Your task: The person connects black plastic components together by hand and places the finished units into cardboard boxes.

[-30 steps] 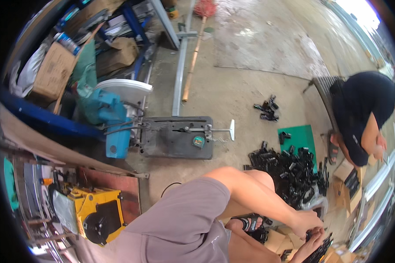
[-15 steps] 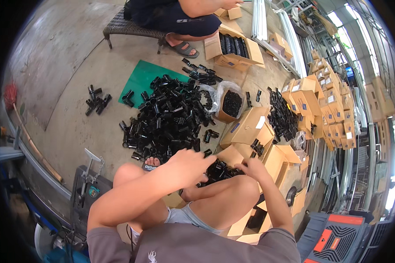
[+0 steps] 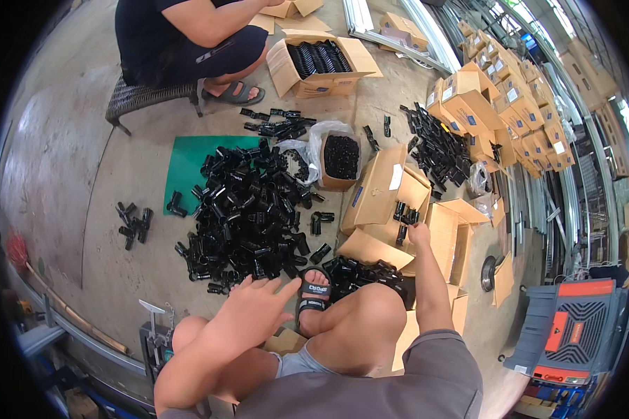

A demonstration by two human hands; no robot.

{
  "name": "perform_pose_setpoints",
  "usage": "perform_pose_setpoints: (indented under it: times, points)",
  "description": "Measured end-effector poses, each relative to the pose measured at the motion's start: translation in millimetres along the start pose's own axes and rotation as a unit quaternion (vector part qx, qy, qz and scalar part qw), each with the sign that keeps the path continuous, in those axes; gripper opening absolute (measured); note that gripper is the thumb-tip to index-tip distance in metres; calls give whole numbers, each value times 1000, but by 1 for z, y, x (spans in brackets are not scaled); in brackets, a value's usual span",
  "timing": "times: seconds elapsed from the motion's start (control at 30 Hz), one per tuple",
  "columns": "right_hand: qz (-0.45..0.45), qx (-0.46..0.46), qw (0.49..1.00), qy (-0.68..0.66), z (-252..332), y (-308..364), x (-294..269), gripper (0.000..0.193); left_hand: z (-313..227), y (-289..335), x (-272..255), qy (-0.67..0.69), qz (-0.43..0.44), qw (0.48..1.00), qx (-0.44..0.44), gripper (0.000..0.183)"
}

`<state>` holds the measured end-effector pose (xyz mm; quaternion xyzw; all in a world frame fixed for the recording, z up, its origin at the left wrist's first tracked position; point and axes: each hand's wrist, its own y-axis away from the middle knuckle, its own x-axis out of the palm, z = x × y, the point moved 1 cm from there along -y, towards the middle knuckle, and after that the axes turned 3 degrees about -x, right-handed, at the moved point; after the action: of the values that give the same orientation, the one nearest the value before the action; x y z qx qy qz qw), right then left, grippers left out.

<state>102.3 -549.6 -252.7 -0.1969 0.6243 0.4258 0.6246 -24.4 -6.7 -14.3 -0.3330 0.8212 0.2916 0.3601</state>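
My left hand [image 3: 253,313] is in the air above my left knee, fingers spread and nothing in it. It is nearest to a large heap of glossy black pipe connectors [image 3: 241,220] on the floor. At an open cardboard box [image 3: 370,199] on the right, my right hand [image 3: 418,234] has its fingers closed around the end of a black pipe connector [image 3: 402,234]. A few more connectors [image 3: 406,211] lie beside it in the box. Beyond my right knee is a second pile of connectors [image 3: 360,274], partly hidden by my leg.
Ahead, another person [image 3: 210,35] sits on a woven bench [image 3: 143,101] near a box [image 3: 328,82] of black parts. A bag-lined box [image 3: 342,157] holds small black pieces. A green mat [image 3: 189,164] lies under the heap. Stacked cartons [image 3: 517,98] and a grey-orange tool case [image 3: 573,332] stand right.
My view has turned to the right. My left hand has drawn back from beside the near pile, its fingers now spread. My right hand has reached forward to the connectors in the box.
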Motion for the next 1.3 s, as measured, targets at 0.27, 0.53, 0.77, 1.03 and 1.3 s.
perform_pose_setpoints:
  times: [0.27,0.53,0.77,1.03,1.3]
  points:
    - [27,89,996,-8,1,3,60,76,2,-12,-3,14,24,1000,-8,61]
    - [-187,48,975,-111,22,-9,45,38,2,-23,-2,13,49,999,-13,63]
    - [-41,79,995,33,17,-16,56,26,-2,-31,-2,27,69,997,-10,64]
    - [-146,3,982,-117,19,28,44,16,5,-24,4,55,56,997,-13,61]
    - [122,-136,856,-484,100,172,-71,23,-27,-45,-12,16,-137,990,40,73]
